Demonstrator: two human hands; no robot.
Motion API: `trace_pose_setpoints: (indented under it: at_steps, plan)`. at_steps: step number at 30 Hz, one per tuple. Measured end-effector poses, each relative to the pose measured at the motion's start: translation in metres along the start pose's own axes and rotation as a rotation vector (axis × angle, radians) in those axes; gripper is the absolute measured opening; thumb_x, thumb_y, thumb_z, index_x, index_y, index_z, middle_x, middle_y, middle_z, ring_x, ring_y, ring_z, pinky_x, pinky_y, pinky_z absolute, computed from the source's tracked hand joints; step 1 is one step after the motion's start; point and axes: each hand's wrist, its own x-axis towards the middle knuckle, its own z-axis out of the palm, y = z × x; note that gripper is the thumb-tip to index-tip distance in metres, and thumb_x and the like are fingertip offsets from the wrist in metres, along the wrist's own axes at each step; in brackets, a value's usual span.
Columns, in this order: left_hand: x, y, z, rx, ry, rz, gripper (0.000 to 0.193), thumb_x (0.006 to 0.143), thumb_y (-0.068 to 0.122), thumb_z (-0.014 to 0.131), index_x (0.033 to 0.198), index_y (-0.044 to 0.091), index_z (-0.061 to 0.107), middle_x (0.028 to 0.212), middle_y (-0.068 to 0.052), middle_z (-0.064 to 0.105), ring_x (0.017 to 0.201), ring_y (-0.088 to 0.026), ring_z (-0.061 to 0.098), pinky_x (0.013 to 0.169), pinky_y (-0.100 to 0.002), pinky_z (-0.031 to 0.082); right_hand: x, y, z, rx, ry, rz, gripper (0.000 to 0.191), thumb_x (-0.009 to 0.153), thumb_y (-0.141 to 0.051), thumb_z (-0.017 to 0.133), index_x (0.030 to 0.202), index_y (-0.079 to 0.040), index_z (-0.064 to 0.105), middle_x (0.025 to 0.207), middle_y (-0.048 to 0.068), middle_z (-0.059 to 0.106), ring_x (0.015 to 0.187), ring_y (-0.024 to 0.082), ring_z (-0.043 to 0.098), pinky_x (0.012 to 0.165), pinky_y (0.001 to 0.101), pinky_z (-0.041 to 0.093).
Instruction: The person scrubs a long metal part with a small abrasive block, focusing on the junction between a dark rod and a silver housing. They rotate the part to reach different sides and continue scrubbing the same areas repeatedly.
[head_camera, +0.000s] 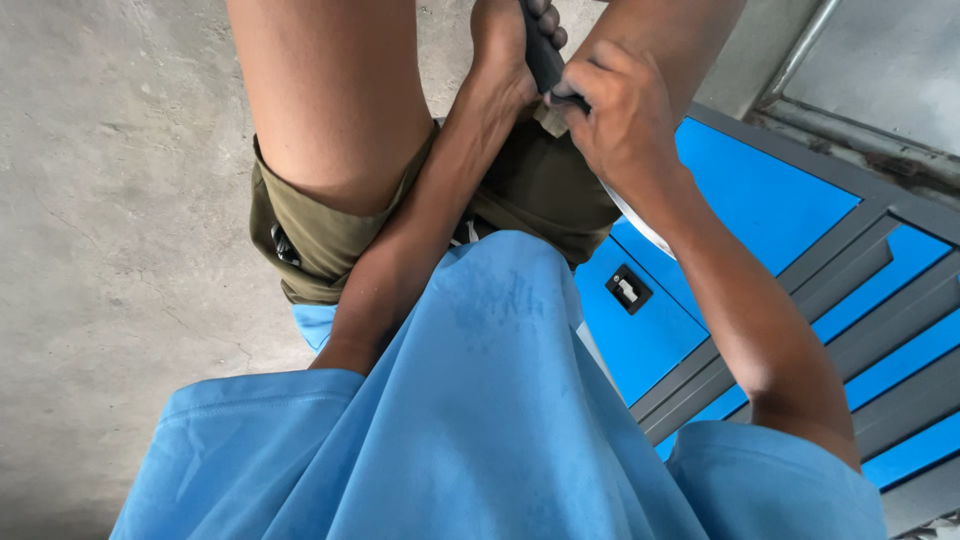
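Observation:
I look straight down at my own body in a light blue shirt and olive shorts. My left hand (505, 50) reaches down between my knees and is closed around a dark handle-like object (543, 58) at the top edge. Right beside it, my right hand (615, 105) pinches a small tan piece (550, 120) against that dark object. What the dark object is cannot be told, since most of it is hidden by both hands and cut off by the frame.
A blue metal cabinet with grey frame bars (800, 260) lies flat on my right, with a small black latch plate (628, 289) on one door. Bare concrete floor (110, 200) spreads to the left. A grey metal rail (800, 50) runs at the top right.

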Motion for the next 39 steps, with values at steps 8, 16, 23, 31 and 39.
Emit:
trace_pose_setpoints:
  at_steps: [8, 16, 23, 31, 39]
  plan:
    - [0.001, 0.005, 0.007, 0.035, 0.029, -0.011, 0.029, 0.1, 0.022, 0.045, 0.073, 0.011, 0.046, 0.059, -0.003, 0.047, 0.051, -0.016, 0.049, 0.049, -0.035, 0.048, 0.001, -0.006, 0.031, -0.489, 0.075, -0.289, 0.014, 0.084, -0.014, 0.082, 0.087, -0.018, 0.069, 0.095, -0.001, 0.055, 0.102, 0.025, 0.052, 0.088, 0.0454, 0.038]
    - [0.003, 0.003, 0.014, 0.016, 0.014, -0.045, 0.027, 0.098, 0.018, 0.046, 0.073, 0.011, 0.046, 0.058, -0.004, 0.049, 0.05, -0.017, 0.05, 0.049, -0.037, 0.047, -0.022, 0.003, 0.002, 0.348, 0.174, 0.254, 0.022, 0.093, -0.021, 0.088, 0.1, -0.01, 0.07, 0.092, 0.0, 0.068, 0.09, 0.016, 0.064, 0.082, 0.0363, 0.051]
    - [0.002, 0.004, 0.012, 0.046, 0.018, -0.026, 0.027, 0.1, 0.021, 0.043, 0.076, 0.01, 0.047, 0.06, -0.003, 0.05, 0.052, -0.015, 0.05, 0.05, -0.036, 0.048, -0.018, 0.007, 0.012, 0.55, 0.188, 0.486, 0.031, 0.098, -0.019, 0.089, 0.093, 0.001, 0.066, 0.085, 0.006, 0.068, 0.075, 0.008, 0.06, 0.067, 0.0267, 0.051]
    - [0.003, 0.007, 0.008, 0.016, 0.044, -0.028, 0.028, 0.101, 0.021, 0.042, 0.076, 0.011, 0.047, 0.06, -0.003, 0.049, 0.052, -0.015, 0.049, 0.049, -0.035, 0.047, -0.007, -0.015, 0.027, -0.146, 0.278, 0.093, 0.024, 0.081, -0.022, 0.092, 0.089, -0.012, 0.071, 0.088, 0.007, 0.061, 0.089, 0.031, 0.056, 0.079, 0.0431, 0.037]
    - [0.003, 0.007, 0.005, -0.154, -0.26, -0.063, 0.034, 0.104, 0.036, 0.042, 0.084, 0.01, 0.046, 0.066, -0.003, 0.047, 0.058, -0.016, 0.047, 0.057, -0.037, 0.046, -0.014, -0.022, 0.01, 0.176, 0.299, 0.146, 0.02, 0.088, -0.015, 0.091, 0.097, -0.005, 0.076, 0.092, 0.009, 0.061, 0.089, 0.027, 0.06, 0.077, 0.0399, 0.046]
